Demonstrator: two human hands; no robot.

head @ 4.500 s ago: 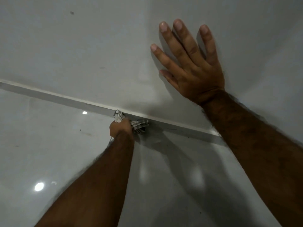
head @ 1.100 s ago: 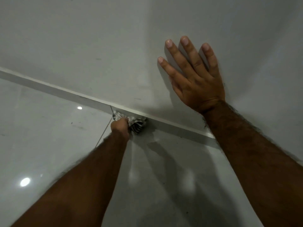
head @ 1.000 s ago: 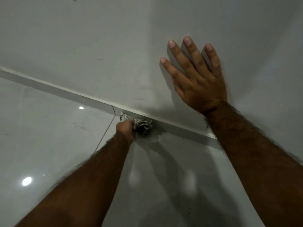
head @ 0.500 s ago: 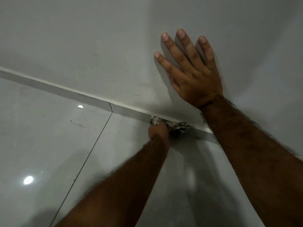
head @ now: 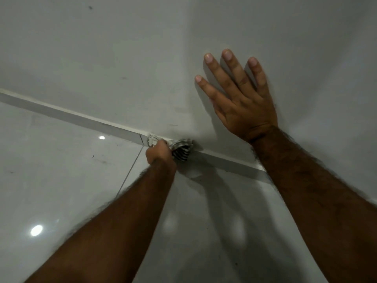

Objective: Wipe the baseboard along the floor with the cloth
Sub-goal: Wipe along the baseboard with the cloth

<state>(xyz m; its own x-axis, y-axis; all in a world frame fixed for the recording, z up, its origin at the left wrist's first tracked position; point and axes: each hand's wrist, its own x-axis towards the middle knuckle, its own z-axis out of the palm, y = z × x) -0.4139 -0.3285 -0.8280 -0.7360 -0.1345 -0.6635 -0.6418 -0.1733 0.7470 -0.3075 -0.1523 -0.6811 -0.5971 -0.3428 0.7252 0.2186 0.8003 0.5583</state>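
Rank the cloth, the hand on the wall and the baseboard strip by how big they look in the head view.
1. Baseboard, longest across the frame.
2. Right hand, though nearer the camera.
3. Cloth, bunched, partly hidden in the left hand.

In front of me a plain pale grey wall fills the upper part of the view, matte, with a few small dark specks and faint scuffs on it. Below it lies a glossy floor of large light tiles, with a thin grout line running at a slant toward the foot of the wall. Two bright round lamp reflections shine on the tiles, one large and near me, one small and closer to the wall. Little dark marks dot the floor, and soft shadows fall across its right side.
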